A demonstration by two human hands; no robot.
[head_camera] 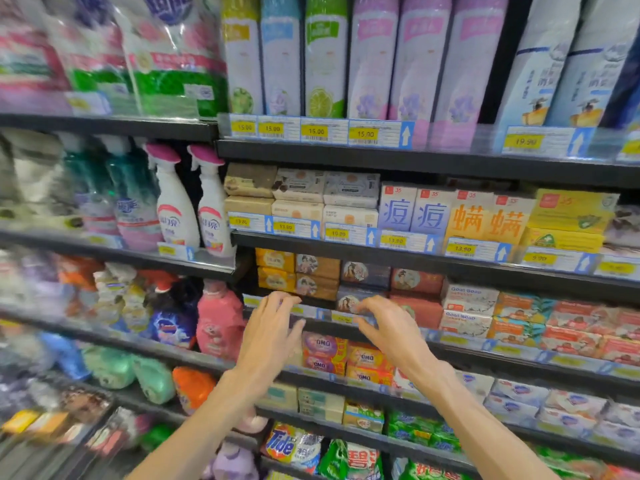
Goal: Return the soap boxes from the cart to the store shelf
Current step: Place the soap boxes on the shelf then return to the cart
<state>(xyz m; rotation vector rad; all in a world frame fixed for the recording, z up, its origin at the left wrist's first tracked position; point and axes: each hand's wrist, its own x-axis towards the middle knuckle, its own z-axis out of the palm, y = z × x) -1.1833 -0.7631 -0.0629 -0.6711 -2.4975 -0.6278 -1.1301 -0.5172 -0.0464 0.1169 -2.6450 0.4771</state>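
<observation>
Two bare forearms reach in, left hand (268, 329) and right hand (389, 327) both empty, fingers spread at the black metal shelf edge (450, 271). Behind it, small portrait-printed cardboard soap boxes (349, 299) sit stacked just beyond the right fingertips. Probably light, stiff and smooth: pinch them across the short sides.

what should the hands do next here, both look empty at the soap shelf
Probably draw both hands back toward the cart for another box. The left hand and right hand hang open with relaxed fingers, holding nothing, just in front of the shelf edge. The right fingertips sit near the dark blue soap box, which already lies in its row. The cart is out of view.
</observation>
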